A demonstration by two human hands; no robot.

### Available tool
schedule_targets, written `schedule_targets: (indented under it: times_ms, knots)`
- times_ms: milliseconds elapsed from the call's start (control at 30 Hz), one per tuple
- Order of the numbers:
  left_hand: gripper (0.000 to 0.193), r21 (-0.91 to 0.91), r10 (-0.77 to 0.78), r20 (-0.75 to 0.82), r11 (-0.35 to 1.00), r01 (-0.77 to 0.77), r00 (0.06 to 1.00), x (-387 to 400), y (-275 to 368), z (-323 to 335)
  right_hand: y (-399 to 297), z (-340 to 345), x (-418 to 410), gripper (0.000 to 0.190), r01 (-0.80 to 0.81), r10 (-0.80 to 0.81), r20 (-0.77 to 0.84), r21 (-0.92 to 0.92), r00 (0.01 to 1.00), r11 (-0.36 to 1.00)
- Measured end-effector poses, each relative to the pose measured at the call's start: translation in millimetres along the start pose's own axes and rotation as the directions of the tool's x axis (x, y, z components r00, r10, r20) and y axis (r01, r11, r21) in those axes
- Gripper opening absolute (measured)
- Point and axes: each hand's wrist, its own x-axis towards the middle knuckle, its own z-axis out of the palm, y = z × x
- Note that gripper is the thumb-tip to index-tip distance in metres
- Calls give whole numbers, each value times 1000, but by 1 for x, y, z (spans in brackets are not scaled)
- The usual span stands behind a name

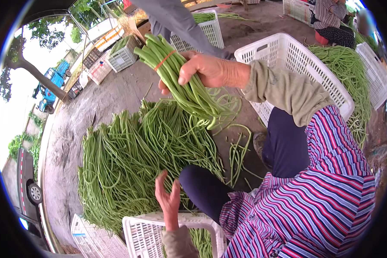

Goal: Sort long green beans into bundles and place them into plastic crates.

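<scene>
My right hand grips a bunch of long green beans near its thick end, just beside an orange rubber band. The bunch is held up above the ground, its thin ends hanging curled. My left hand is raised with thumb and fingers apart, holding nothing, by the near edge of a big heap of long beans laid side by side. Below it in the view is a white plastic crate with beans inside. Several loose beans lie between the heap and my feet.
A white crate stands beside my right arm, with another bean pile beyond. A person in grey trousers is close by at the top; another person sits farther off. Another white crate lies at lower left. Vehicles stand beyond the kerb.
</scene>
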Motion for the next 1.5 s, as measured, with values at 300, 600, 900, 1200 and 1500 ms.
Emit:
schedule_targets:
  times_ms: [300, 600, 900, 1200, 1500]
  knots:
    - [65, -662, 195, 426, 733, 157, 884, 79, 91, 93, 48, 27, -34, 56, -205, 193, 161, 63, 968, 977]
    - [57, -839, -94, 538, 35, 543, 838, 69, 29, 106, 108, -14, -55, 58, -606, 560, -250, -171, 790, 777]
    - [48, -862, -193, 484, -271, 428, 854, 51, -19, 103, 166, 3, -57, 94, -429, 431, -154, -608, 889, 668]
    - [45, -795, -179, 565, -378, 474, 805, 39, -36, 111, 174, -7, -53, 22, -414, 358, -223, -636, 907, 652]
    - [51, -828, -224, 540, -316, 464, 811, 37, -35, 113, 151, 1, -50, 19, -692, 688, -167, 43, 706, 721]
